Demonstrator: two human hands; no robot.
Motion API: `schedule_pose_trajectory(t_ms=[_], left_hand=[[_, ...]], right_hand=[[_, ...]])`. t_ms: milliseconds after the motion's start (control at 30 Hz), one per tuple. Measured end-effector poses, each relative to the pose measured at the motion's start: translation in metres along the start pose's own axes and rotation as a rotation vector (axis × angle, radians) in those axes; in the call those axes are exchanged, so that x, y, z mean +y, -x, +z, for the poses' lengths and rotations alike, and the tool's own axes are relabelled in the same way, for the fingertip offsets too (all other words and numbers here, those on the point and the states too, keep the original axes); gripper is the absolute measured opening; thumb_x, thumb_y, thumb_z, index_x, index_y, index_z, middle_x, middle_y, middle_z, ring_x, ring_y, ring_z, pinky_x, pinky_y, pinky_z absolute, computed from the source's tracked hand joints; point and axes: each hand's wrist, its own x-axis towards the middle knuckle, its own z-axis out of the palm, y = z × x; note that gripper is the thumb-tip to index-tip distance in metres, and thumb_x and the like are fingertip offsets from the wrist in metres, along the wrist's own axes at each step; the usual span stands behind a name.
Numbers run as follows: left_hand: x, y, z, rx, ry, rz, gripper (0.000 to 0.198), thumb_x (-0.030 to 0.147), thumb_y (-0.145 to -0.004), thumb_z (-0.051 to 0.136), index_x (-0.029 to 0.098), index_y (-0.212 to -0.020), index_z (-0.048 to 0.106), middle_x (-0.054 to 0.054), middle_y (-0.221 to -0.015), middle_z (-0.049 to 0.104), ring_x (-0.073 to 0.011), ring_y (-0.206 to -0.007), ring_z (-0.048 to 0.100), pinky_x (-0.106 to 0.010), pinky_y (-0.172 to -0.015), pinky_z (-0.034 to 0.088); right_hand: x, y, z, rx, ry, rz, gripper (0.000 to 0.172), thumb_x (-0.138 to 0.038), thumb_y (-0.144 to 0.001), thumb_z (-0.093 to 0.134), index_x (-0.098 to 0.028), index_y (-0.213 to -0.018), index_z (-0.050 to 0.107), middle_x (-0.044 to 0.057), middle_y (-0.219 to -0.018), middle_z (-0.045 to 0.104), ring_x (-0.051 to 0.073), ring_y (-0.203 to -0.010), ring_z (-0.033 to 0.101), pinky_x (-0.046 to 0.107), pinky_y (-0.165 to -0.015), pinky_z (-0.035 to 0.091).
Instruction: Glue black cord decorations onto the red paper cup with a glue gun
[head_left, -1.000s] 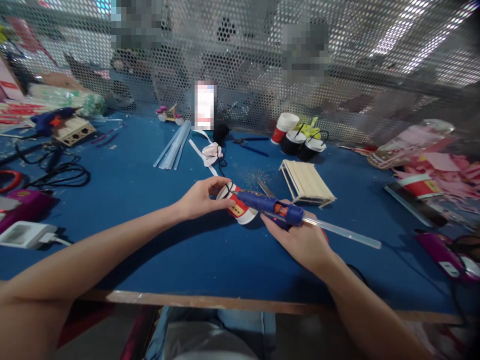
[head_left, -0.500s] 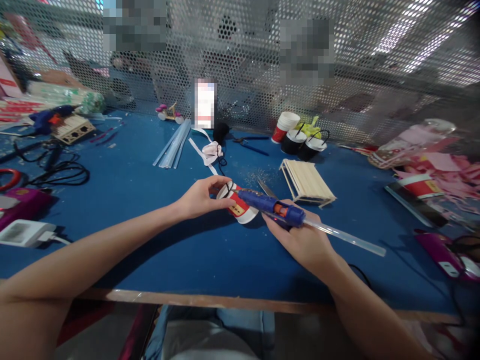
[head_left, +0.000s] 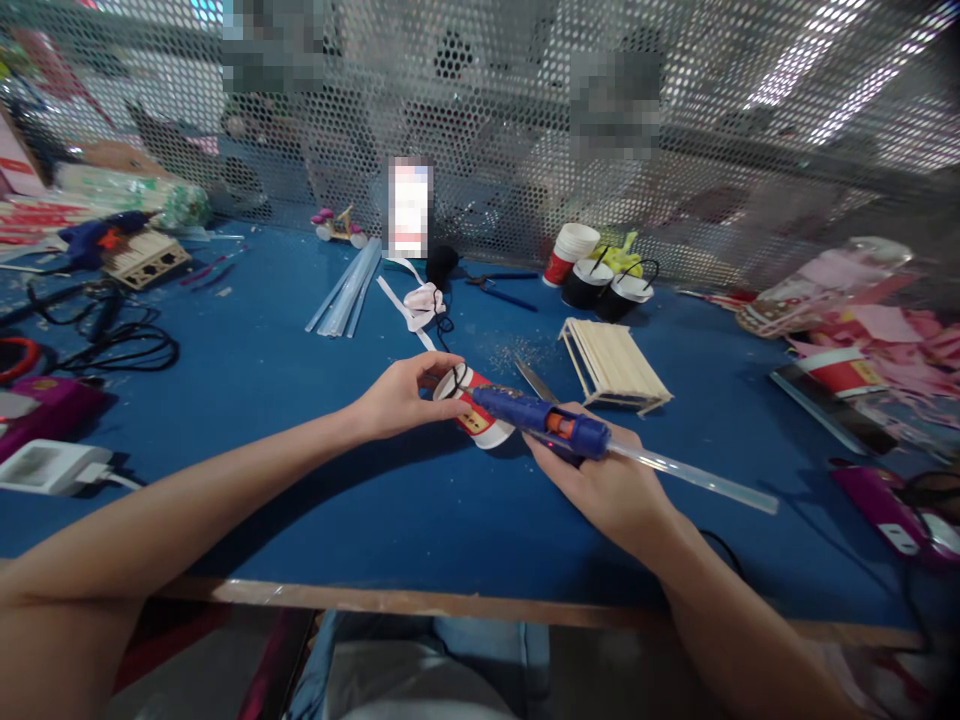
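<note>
My left hand [head_left: 411,397] grips a red and white paper cup [head_left: 486,430] near its bottom end, the cup lying tilted over the blue table. A thin black cord [head_left: 459,377] loops at that white end, by my fingers. Wrapped around the handle of a blue hot glue gun [head_left: 536,412] is my right hand [head_left: 600,470]. The gun's nozzle points left at the cup's end, close to the black cord; whether it touches cannot be made out. A long clear glue stick [head_left: 697,476] sticks out of the gun's back. Behind the gun lies a metal blade [head_left: 532,378], partly hidden.
A small wooden stick rack [head_left: 619,362] stands right of the blade. Glue sticks [head_left: 349,290], white ribbon [head_left: 420,305] and pliers [head_left: 502,288] lie farther back. Stacked cups [head_left: 571,252] and two black-and-white cups [head_left: 589,283] stand before the mesh panel [head_left: 487,130]. Power strips [head_left: 885,510] flank both sides.
The glue gun has shifted very slightly, its nozzle a little lower and to the left. My left hand and the cup have hardly moved.
</note>
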Motion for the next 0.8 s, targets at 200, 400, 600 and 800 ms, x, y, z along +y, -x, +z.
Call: schedule_pose_trajectory(t_ms=[200, 400, 600, 800], left_hand=[[-0.0013, 0.0007, -0.0017, -0.029, -0.009, 0.044, 0.055, 0.032, -0.069, 0.07, 0.015, -0.117, 0.05, -0.011, -0.113, 0.06, -0.0209, -0.099, 0.059, -0.039, -0.087, 0.049], [0.0009, 0.0011, -0.0024, -0.05, -0.002, 0.099, 0.054, 0.028, -0.069, 0.07, 0.016, -0.117, 0.051, -0.011, -0.116, 0.059, -0.0213, -0.102, 0.058, -0.039, -0.09, 0.047], [0.0036, 0.0013, -0.0038, -0.079, -0.011, 0.118, 0.054, 0.026, -0.069, 0.07, 0.016, -0.118, 0.05, -0.012, -0.119, 0.057, -0.0219, -0.106, 0.056, -0.039, -0.093, 0.045], [0.007, 0.0025, -0.0044, -0.098, 0.009, 0.146, 0.053, 0.023, -0.069, 0.069, 0.016, -0.118, 0.051, -0.012, -0.119, 0.057, -0.0223, -0.108, 0.056, -0.039, -0.094, 0.044]], right_hand=[[0.0, 0.0006, -0.0009, -0.003, -0.039, -0.008, 0.008, -0.028, -0.079, 0.053, -0.022, -0.08, 0.058, 0.003, -0.073, 0.065, 0.019, -0.067, 0.063, 0.03, -0.06, 0.05], [-0.0018, -0.0012, -0.0058, 0.023, 0.001, -0.017, 0.014, -0.029, -0.079, 0.05, -0.022, -0.08, 0.062, 0.006, -0.071, 0.066, 0.023, -0.065, 0.064, 0.035, -0.059, 0.051], [-0.0047, -0.0022, -0.0058, 0.033, -0.057, -0.008, 0.017, -0.031, -0.078, 0.048, -0.021, -0.079, 0.063, 0.008, -0.071, 0.066, 0.023, -0.066, 0.065, 0.035, -0.06, 0.052], [0.001, -0.0015, -0.0076, 0.043, 0.077, -0.034, 0.019, -0.031, -0.078, 0.048, -0.022, -0.08, 0.065, 0.009, -0.07, 0.067, 0.026, -0.069, 0.065, 0.039, -0.062, 0.052]])
